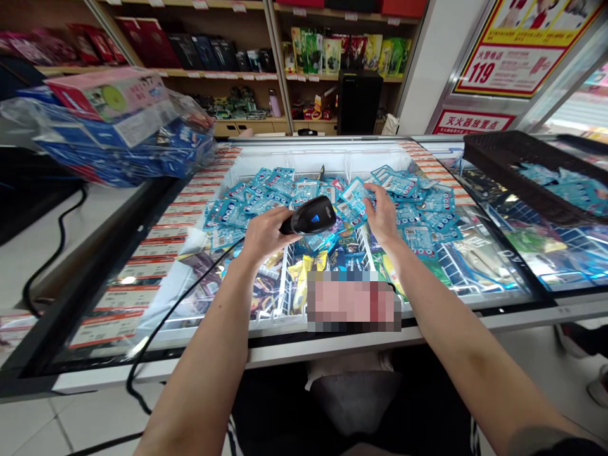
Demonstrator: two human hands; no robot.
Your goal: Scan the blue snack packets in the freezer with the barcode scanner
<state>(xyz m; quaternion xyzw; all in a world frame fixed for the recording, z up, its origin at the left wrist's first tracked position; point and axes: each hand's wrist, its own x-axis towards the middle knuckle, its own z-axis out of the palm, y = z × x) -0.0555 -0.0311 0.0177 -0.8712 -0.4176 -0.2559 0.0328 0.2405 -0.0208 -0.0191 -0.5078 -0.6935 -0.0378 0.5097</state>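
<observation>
My left hand (266, 235) is wrapped round the handle of a black barcode scanner (314, 215), whose cable trails off to the lower left. The fingers of my right hand (382, 215) pinch the edge of a light blue packet (353, 195), just right of the scanner's head. More light blue packets (234, 213) lie in loose heaps to the left, and others (422, 209) spread out beyond my right hand. Below them, wire baskets (287, 272) inside the glass-topped freezer hold colourful wrapped goods, among them a yellow packet (303, 278).
A bundle of boxes in clear plastic (128, 130) stands at the far left. At the right, a dark brown basket (527, 183) holds more blue packets. Price labels (161, 240) line the left glass. Behind the freezer (266, 358) are stocked shelves (223, 75) and a black cabinet (360, 101).
</observation>
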